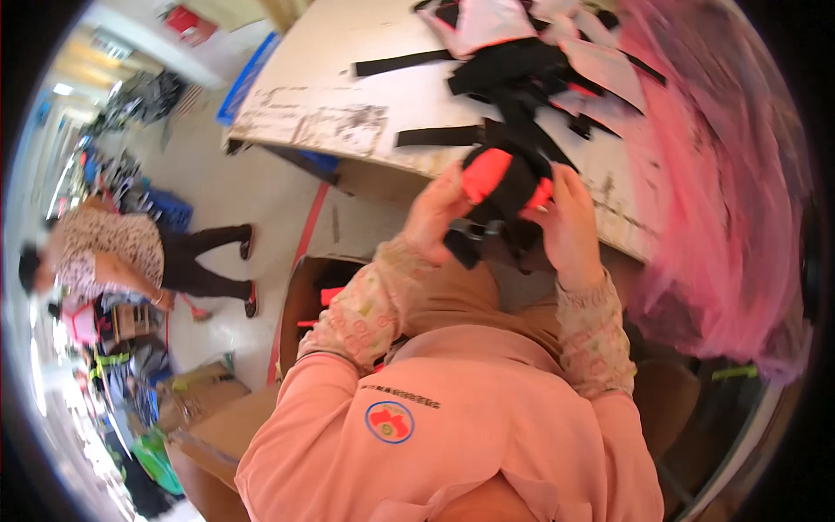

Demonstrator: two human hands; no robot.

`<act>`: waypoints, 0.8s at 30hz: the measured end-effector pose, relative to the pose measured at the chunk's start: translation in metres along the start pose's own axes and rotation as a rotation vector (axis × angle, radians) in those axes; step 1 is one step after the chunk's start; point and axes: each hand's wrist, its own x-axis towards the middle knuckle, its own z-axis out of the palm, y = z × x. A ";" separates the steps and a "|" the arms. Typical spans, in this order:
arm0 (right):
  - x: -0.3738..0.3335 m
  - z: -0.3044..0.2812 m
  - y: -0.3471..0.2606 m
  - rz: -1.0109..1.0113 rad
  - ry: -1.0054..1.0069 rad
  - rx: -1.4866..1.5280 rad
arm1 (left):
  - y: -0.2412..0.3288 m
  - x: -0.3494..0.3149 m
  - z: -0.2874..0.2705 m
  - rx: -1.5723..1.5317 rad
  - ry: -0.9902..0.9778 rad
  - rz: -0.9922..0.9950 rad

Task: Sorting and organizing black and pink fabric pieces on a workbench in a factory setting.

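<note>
Between both hands, just over the table's near edge, is a black and orange-red fabric piece (489,178) with black straps; its exact kind I cannot tell. My left hand (437,213) grips its left side, fingers closed on the orange-red part. My right hand (570,222) holds the opposite side, thumb and fingers closed around the edge. A black strap end with what looks like a buckle (464,248) hangs below, above my lap. On the table beyond lies a heap of similar black, white and orange-red strapped pieces (509,65), partly touching the held one.
The white table (322,78) has a worn, stained surface. Pink translucent plastic sheeting (696,217) drapes over its right side. Cardboard boxes (209,426) stand at my left, one open with red pieces in it. Another person (113,248) walks on the floor at far left, near stacked goods.
</note>
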 end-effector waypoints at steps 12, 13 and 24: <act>0.006 -0.037 0.034 0.133 -0.168 0.458 | -0.032 0.004 -0.014 -0.578 -0.149 -0.183; 0.005 -0.038 0.031 0.135 -0.168 0.457 | -0.033 0.004 -0.017 -0.580 -0.147 -0.182; 0.003 -0.026 0.033 -0.043 -0.264 0.425 | -0.025 0.010 -0.008 -0.474 -0.038 -0.003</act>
